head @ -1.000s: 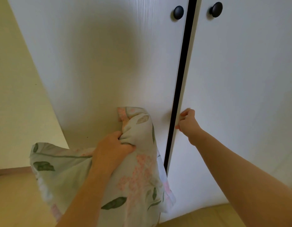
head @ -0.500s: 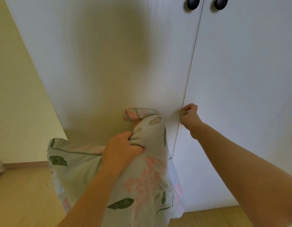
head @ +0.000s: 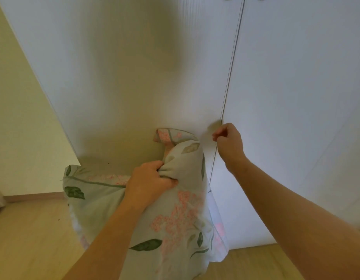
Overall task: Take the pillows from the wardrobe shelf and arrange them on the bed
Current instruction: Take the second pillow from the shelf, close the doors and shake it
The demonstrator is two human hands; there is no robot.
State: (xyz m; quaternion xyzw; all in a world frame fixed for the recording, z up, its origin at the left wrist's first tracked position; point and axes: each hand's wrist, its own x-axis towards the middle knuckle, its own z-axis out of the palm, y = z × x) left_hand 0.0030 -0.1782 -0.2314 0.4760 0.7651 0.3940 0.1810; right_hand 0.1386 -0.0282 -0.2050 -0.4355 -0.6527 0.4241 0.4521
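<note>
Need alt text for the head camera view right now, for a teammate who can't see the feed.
A person's left hand grips a bunched floral pillow in front of closed white wardrobe doors. The right hand, loosely curled and empty, sits at the seam between the two doors. Pale wood floor shows below.

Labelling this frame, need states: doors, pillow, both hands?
Left wardrobe door: closed.
Right wardrobe door: closed, only a thin seam between the two.
Floral pillow: off the shelf, hanging bunched from the left hand.
Left hand: fingers clenched on the pillow.
Right hand: loosely curled at the door seam, holding nothing.
</note>
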